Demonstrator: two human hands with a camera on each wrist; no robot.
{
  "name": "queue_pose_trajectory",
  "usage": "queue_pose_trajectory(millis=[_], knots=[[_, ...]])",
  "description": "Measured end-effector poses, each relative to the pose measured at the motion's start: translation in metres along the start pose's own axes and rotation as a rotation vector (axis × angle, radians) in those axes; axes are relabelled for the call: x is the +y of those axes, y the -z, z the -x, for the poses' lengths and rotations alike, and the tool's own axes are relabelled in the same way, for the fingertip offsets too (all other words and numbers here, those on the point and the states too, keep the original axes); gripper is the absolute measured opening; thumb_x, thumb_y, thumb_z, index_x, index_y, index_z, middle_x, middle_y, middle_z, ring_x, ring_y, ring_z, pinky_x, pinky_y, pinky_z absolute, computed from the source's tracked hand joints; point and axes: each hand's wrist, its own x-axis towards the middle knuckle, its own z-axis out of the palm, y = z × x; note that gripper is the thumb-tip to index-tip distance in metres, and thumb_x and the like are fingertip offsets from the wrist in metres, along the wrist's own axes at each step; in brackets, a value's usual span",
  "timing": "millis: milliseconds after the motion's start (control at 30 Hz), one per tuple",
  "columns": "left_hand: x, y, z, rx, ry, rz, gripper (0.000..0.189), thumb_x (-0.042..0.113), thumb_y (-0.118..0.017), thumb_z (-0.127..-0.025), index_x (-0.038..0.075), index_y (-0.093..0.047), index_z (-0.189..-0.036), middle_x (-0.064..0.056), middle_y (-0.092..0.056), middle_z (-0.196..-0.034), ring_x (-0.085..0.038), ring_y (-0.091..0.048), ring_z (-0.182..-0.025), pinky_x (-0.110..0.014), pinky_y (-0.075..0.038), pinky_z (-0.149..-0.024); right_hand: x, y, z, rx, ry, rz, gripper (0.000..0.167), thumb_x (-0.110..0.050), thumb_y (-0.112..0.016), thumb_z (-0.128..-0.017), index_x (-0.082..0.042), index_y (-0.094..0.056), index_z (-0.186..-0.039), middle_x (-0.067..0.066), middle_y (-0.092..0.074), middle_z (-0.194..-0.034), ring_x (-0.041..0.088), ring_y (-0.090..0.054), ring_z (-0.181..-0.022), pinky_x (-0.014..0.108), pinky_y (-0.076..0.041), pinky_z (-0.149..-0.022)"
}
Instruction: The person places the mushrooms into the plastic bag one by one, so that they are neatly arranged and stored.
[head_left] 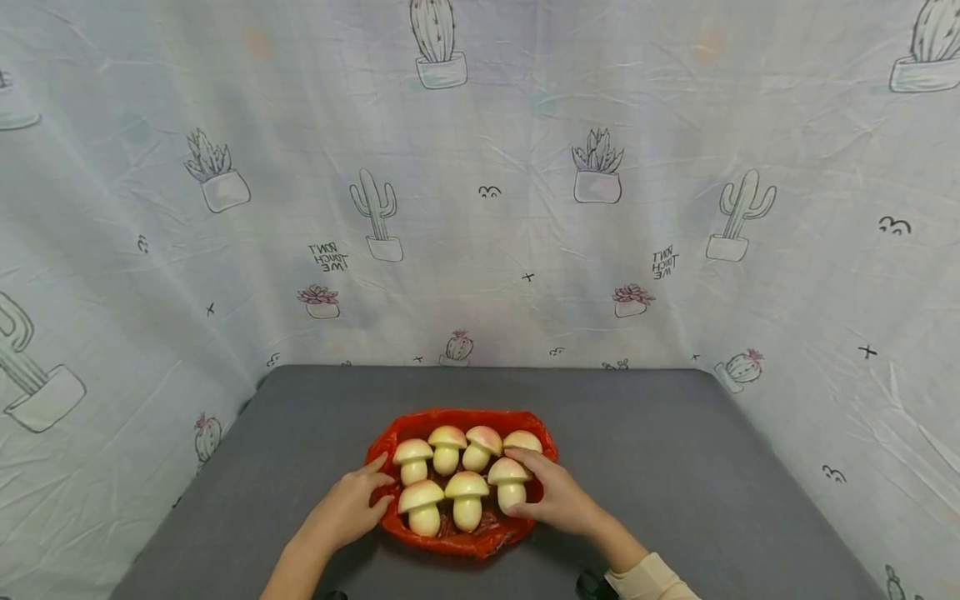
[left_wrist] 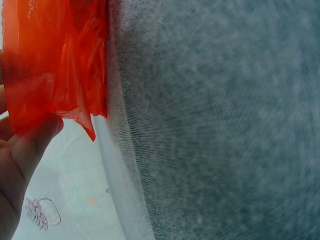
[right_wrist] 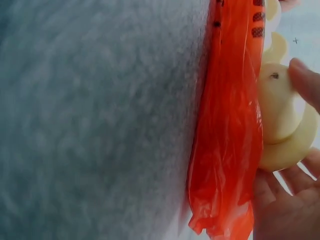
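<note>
A shallow tray (head_left: 450, 546) wrapped in thin red plastic sits on the grey table, with several smooth cream mushrooms in it, some caps tinged pink. At its left edge is my left hand (head_left: 345, 508); the left wrist view shows the thumb against the red plastic (left_wrist: 60, 65) and fingers behind it. My right hand (head_left: 566, 500) holds the mushroom (head_left: 510, 482) at the tray's right side, fingers over the cap and thumb at the stem. Seen closer in the right wrist view, that mushroom (right_wrist: 280, 107) has a small dark spot on its stem end.
The grey table (head_left: 660, 467) spreads around the tray on all sides. A pale curtain (head_left: 480, 250) printed with potted cacti hangs behind the table and along both sides. Small dark objects (head_left: 592, 586) show beside the wrists at the bottom of the head view.
</note>
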Motion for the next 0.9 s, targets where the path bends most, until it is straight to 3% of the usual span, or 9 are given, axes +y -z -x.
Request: queue_pose_trajectory(millis=[533,733,900], knots=[[0.003,0.0,0.001,0.002,0.004,-0.004,0.023,0.011,-0.07,-0.083,0.001,-0.072,-0.103,-0.025,-0.052,-0.134,-0.04,-0.059,-0.112,-0.051,-0.049,-0.089,0.0,-0.011,-0.004,-0.036,0.021,0.178,0.075,-0.036,-0.075,-0.08,-0.004,-0.044,-0.14,0.01,-0.049,-0.139,0.03,-0.045,-0.128,0.052,-0.04,-0.099],[0.003,0.0,0.002,0.013,0.0,0.003,0.023,0.011,-0.069,-0.083,0.001,-0.072,-0.103,-0.025,-0.052,-0.134,-0.039,-0.059,-0.113,-0.05,-0.05,-0.088,-0.001,-0.012,-0.003,-0.06,-0.005,0.161,0.079,-0.034,-0.075,-0.08,-0.004,-0.039,-0.143,0.013,-0.045,-0.143,0.032,-0.04,-0.132,0.055,-0.037,-0.102],[0.002,-0.001,0.002,0.025,-0.026,0.002,0.023,0.01,-0.069,-0.083,0.0,-0.072,-0.103,-0.026,-0.052,-0.134,-0.039,-0.059,-0.112,-0.049,-0.051,-0.086,-0.003,-0.01,0.0,-0.013,-0.03,0.118,0.084,-0.036,-0.077,-0.078,-0.001,-0.038,-0.144,0.015,-0.044,-0.144,0.035,-0.039,-0.133,0.057,-0.036,-0.102]])
